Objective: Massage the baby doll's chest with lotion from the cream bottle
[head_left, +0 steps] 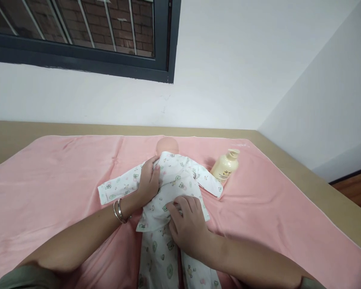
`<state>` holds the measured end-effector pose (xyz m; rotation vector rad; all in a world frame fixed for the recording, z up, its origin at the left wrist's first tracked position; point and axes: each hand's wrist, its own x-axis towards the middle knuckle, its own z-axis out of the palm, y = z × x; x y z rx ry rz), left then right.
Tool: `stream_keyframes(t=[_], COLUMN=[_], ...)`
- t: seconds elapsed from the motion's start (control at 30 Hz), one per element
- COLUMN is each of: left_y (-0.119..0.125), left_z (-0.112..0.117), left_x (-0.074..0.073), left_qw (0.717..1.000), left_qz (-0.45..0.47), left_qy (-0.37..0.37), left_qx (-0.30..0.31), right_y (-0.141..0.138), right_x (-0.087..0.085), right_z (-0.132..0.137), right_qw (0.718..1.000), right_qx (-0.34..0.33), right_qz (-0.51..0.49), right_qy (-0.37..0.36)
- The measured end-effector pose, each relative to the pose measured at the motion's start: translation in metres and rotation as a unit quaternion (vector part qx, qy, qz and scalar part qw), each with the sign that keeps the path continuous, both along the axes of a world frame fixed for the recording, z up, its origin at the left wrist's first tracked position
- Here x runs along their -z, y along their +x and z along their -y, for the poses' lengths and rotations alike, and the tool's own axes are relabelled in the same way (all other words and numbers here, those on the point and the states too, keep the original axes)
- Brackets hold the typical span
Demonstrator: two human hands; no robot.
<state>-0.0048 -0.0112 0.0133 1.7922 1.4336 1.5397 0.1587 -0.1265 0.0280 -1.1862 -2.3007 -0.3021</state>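
A doll, its bald head [167,144] at the top, lies on a pink blanket in a white long-sleeved baby shirt [171,176] with small printed figures. Matching trousers [159,257] cover its legs, which point towards me. My left hand [149,180] rests along the shirt's left side near the shoulder, fingers extended and lying against the cloth. Lower down on the shirt front, my right hand [189,224] has curled fingers pinching the fabric near the hem. Both sleeves stretch outward, and the doll's hands do not show.
A cream pump bottle [225,165] leans by the end of the right sleeve. The pink blanket [63,188] covers most of the wooden surface [291,164]. White walls and a dark-framed barred window [165,44] stand behind.
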Motion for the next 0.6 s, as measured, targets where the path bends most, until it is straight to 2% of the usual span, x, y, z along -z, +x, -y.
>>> stream_keyframes(t=[0.17, 0.37, 0.47, 0.6], left_y=[-0.001, -0.002, -0.002, 0.006], left_z=[0.0, -0.005, -0.005, 0.0], left_x=[0.001, 0.001, -0.013, -0.045], left_qw=[1.0, 1.0, 0.997, 0.993], left_qz=[-0.001, 0.017, 0.063, 0.12], left_qy=[-0.007, -0.02, -0.035, -0.018], left_qx=[0.002, 0.01, 0.013, 0.008], right_y=[0.001, 0.005, 0.008, 0.006], right_x=[0.002, 0.006, 0.006, 0.01], right_z=[-0.002, -0.004, -0.003, -0.005], right_qw=[1.0, 0.995, 0.993, 0.995], right_qx=[-0.024, -0.056, -0.084, -0.096], right_qz=[-0.002, -0.077, -0.073, 0.011], right_qy=[0.013, 0.042, 0.03, -0.003])
